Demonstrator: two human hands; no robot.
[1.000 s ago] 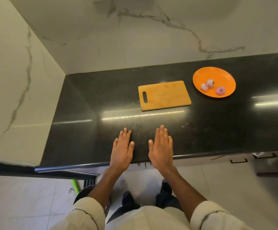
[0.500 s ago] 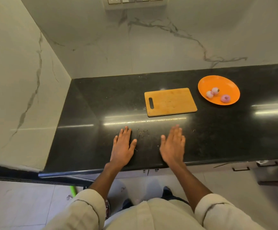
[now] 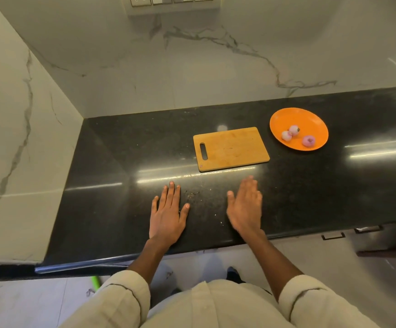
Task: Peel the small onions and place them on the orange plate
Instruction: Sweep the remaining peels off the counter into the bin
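Left hand [image 3: 168, 213] flat on black counter [image 3: 112, 185]; right hand [image 3: 245, 207] open, blurred. Three peeled onions [image 3: 297, 136] on orange plate [image 3: 310, 119], beside wooden cutting board [image 3: 231, 148].

A black polished counter [image 3: 112, 162] fills a corner between veined marble walls [image 3: 216, 67], light streaking its surface. A switch panel [image 3: 171, 1] sits on the wall beyond the hands; pale floor tiles [image 3: 26, 304] lie below them.

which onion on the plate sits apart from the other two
The purple onion nearest the plate's front right rim sits alone. The two paler onions touch each other, to its left.
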